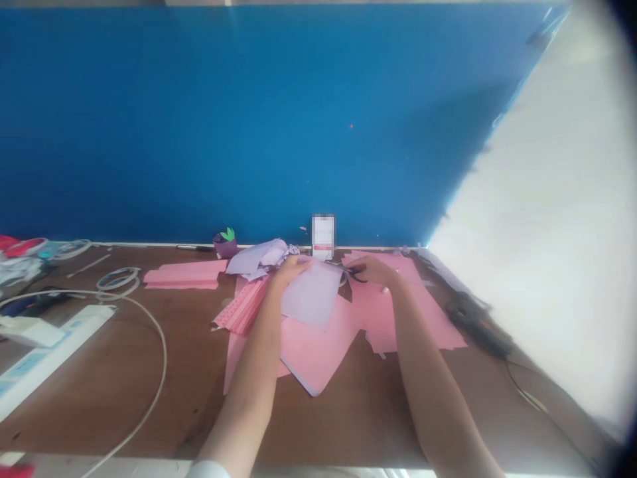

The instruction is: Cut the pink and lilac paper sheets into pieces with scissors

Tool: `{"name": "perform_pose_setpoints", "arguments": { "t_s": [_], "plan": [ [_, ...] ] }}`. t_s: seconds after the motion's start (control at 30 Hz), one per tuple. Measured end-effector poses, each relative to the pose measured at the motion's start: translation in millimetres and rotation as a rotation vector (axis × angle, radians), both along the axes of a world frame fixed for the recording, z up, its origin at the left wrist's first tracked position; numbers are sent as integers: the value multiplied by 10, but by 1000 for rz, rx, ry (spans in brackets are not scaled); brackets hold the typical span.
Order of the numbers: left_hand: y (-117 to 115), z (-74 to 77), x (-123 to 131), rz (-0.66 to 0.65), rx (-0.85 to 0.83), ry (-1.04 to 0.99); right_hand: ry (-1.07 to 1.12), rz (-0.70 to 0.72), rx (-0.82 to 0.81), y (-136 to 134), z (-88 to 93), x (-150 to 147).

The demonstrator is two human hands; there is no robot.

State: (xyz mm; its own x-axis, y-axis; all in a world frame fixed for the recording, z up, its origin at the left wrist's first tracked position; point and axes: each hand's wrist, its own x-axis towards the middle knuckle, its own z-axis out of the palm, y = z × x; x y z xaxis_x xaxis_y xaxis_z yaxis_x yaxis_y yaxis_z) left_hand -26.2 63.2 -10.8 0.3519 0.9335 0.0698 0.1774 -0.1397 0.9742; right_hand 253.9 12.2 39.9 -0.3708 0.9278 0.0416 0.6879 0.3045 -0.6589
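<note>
My left hand (292,269) grips a sheet of light purple paper (311,299) by its upper left edge. In my right hand (371,271) is a pair of scissors (352,271), its blades reaching left to the top edge of that sheet. Whether the blades are parted cannot be made out. Under the purple sheet lie pink paper sheets (318,358), with more pink paper (418,325) beneath my right forearm. Left of my left hand are crumpled purple paper (261,257) and a pleated pink paper piece (241,309).
A phone-like screen (323,236) stands against the blue partition (279,126). Folded pink paper (184,273) and a purple pot with green leaves (225,244) are at left. A white power strip (60,352) and looping cable (162,352) occupy the left side; a dark tool (480,328) lies right.
</note>
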Motion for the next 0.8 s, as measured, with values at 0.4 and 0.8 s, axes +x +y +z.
{"name": "perform_pose_setpoints", "arguments": {
  "t_s": [0.4,0.8],
  "plan": [
    [-47,30,-8,28,33,44,49,65,-21,18,0,-46],
    [-28,14,-17,34,46,81,-14,31,46,25,-21,-34]
  ]
}}
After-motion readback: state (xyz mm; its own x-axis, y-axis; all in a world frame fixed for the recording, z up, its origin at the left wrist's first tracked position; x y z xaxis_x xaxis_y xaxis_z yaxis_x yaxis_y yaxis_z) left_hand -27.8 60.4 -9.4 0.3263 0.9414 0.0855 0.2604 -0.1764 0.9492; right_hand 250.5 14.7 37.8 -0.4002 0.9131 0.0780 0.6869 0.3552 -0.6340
